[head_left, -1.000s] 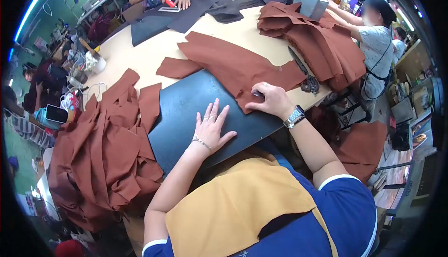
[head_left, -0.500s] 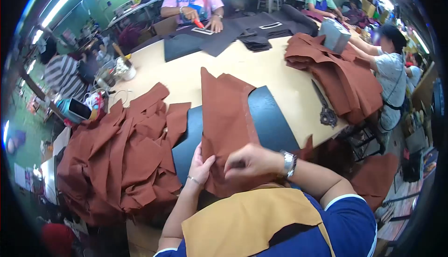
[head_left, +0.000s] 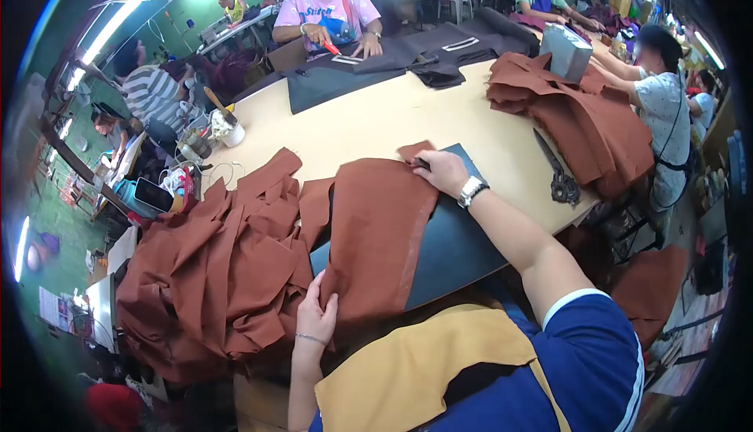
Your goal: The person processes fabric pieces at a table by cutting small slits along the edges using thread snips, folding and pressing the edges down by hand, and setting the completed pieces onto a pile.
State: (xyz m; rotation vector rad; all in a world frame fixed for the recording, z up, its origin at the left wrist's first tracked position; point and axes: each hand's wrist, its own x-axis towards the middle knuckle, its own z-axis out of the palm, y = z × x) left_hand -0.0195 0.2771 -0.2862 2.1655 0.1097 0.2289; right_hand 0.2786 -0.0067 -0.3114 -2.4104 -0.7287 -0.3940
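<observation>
A reddish-brown fabric piece (head_left: 376, 232) lies in front of me, partly over a dark flat board (head_left: 447, 236). My left hand (head_left: 317, 316) holds its near left edge, the thumb on top and the fingers along the side. At the far right corner, my right hand (head_left: 443, 171) is closed on the cloth, which is folded up there. Something small and dark shows at the right fingers; I cannot make out what it is. A pale line runs along the piece's right side. To the left is a heap of the same brown fabric (head_left: 212, 275).
Large dark scissors (head_left: 558, 173) lie on the table (head_left: 345, 122) to the right. Behind them a grey metal block (head_left: 566, 54) sits on a brown fabric stack (head_left: 576, 130). A white tub (head_left: 227, 130) stands at the left. Co-workers are across the table and at right.
My right hand has moved from the near part of the piece out to its far right corner. The far end now lies lower and wider. My left hand stays at the near edge.
</observation>
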